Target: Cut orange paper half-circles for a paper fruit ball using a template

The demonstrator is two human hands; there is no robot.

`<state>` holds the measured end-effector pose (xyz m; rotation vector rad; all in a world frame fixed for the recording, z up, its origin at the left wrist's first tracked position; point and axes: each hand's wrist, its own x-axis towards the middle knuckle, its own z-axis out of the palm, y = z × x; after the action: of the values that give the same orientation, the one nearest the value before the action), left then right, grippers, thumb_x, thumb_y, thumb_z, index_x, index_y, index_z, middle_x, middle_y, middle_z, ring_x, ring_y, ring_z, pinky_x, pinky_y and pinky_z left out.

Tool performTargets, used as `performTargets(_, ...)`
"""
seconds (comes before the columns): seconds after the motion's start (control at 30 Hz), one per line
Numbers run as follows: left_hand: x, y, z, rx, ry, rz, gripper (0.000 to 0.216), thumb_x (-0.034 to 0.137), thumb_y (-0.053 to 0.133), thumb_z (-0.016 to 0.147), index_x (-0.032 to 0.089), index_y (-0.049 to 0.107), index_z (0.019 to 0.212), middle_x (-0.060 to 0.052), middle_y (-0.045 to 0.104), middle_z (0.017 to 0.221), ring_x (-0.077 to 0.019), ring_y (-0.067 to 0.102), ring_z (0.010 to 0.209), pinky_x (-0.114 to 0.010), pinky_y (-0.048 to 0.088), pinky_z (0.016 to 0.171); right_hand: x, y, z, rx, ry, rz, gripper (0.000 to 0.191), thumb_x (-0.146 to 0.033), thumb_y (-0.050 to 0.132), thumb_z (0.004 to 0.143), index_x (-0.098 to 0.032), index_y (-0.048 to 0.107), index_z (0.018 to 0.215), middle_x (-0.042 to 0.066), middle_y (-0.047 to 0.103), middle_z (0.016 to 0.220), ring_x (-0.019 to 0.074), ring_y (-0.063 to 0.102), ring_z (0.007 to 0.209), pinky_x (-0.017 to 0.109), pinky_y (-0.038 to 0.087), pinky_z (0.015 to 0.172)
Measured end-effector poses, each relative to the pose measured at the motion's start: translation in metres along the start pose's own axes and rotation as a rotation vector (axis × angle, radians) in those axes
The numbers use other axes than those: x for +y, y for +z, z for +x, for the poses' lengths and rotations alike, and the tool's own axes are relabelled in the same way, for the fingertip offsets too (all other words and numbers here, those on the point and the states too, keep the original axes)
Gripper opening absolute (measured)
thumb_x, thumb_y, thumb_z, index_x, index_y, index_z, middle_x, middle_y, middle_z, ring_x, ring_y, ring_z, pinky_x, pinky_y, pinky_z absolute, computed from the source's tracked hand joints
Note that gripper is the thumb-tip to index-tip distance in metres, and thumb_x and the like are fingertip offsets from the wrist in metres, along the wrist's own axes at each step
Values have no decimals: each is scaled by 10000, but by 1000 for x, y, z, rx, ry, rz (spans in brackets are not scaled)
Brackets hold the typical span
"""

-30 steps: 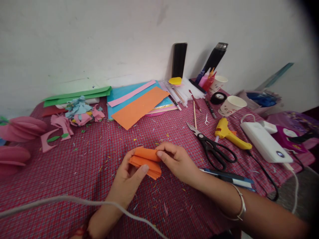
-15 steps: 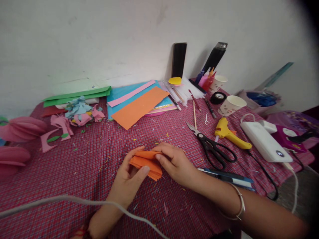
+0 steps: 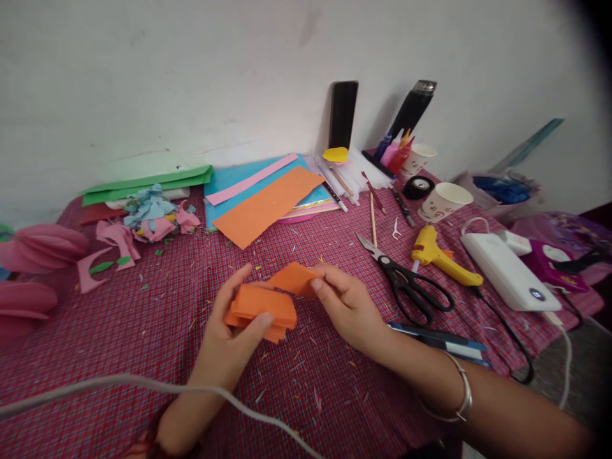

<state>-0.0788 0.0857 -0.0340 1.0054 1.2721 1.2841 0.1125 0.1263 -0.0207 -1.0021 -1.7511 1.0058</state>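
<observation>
My left hand (image 3: pixel 224 341) grips a stack of folded orange paper (image 3: pixel 261 307) just above the red checked tablecloth (image 3: pixel 167 306), thumb on top and fingers behind. My right hand (image 3: pixel 347 306) pinches the free end of the same orange paper (image 3: pixel 294 278) and holds it lifted up and to the right of the stack. Both hands are closed on the paper.
Black scissors (image 3: pixel 406 284), a yellow glue gun (image 3: pixel 442 255), a white power bank (image 3: pixel 504 271) and paper cups (image 3: pixel 444 201) lie to the right. Coloured paper sheets (image 3: pixel 268 204) lie behind, pink paper shapes (image 3: pixel 43 245) at the left. A white cable (image 3: pixel 119 386) crosses the front.
The folded stack has shifted left and up in my left hand. My right hand has pulled the top fold open, away from the stack.
</observation>
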Motion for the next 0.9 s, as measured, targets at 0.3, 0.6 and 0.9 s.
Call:
performTargets(0.3,3,-6,13,-19,52,-23,472,245,711,781,267,550,1224,-39,646,1126,-166,631,1007,-275,510,876,-2,-4,3,32,3,10,196,-228,418,944,-190,573,830,2,551,755,127,505,715,275,405,671)
performTargets(0.6,-2,-6,12,-42,35,7,443,255,696,792,245,556,1212,-51,661,1091,-170,640,974,-279,519,843,1,-3,3,34,0,-11,199,-228,427,943,-191,605,862,8,581,784,132,527,748,289,417,709)
performTargets(0.9,2,0,9,-48,3,7,424,255,696,784,243,563,1187,-45,682,1077,-166,648,956,-269,519,827,0,-2,3,21,-35,-40,232,-195,442,939,-212,669,984,23,648,849,143,590,811,311,464,752)
